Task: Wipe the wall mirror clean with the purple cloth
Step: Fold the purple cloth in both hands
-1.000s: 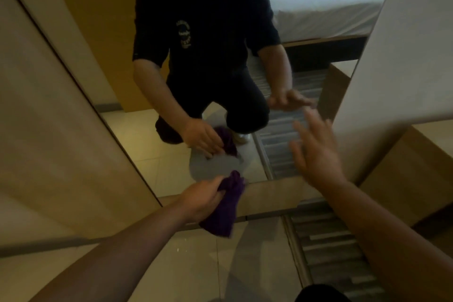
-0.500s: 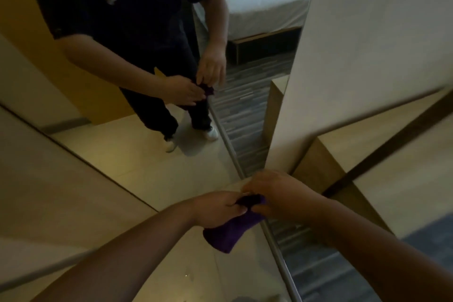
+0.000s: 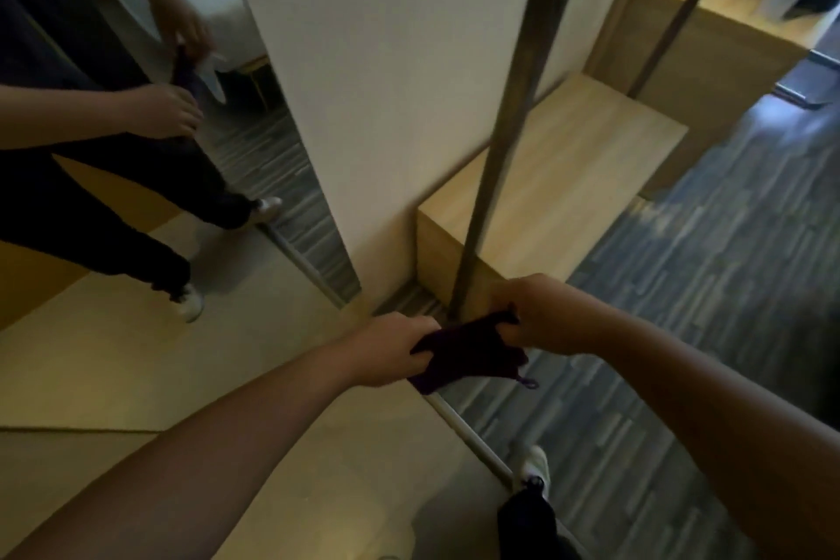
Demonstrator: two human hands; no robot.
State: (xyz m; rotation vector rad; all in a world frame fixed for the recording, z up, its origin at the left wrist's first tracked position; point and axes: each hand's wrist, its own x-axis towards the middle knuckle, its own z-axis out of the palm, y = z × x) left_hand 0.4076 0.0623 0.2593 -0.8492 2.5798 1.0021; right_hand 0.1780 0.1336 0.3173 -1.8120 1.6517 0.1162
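Two hands hold the purple cloth (image 3: 468, 355) between them, out in front of the person's body and above the floor. The left hand (image 3: 393, 350) grips the left end of it, the right hand (image 3: 538, 318) pinches the right end, and the cloth is stretched from one to the other, so its long axis runs left to right, a little higher at the right side. A small loop (image 3: 529, 384) hangs from its lower right corner. Both hands are clenched on the fabric; neither is free.

The wall mirror (image 3: 136, 286) stands to the left and ahead, and the cloth does not touch the glass. The left hand is the nearer one to it. I think the person is unfolding or refolding the cloth, and the coming move must carry it leftward and forward to the glass.

In the mirror I see the reflected person with dark trousers and light shoes, holding the cloth in the same way. Beside the mirror is a pale wall panel (image 3: 386, 82), then a dark metal post (image 3: 500, 127) in front of a light wooden bench (image 3: 568, 150). The floor is pale tile (image 3: 113, 377) on the left and grey-blue striped carpet (image 3: 704, 286) on the right, with a metal strip between. The room is rather dim and the picture a little blurred.
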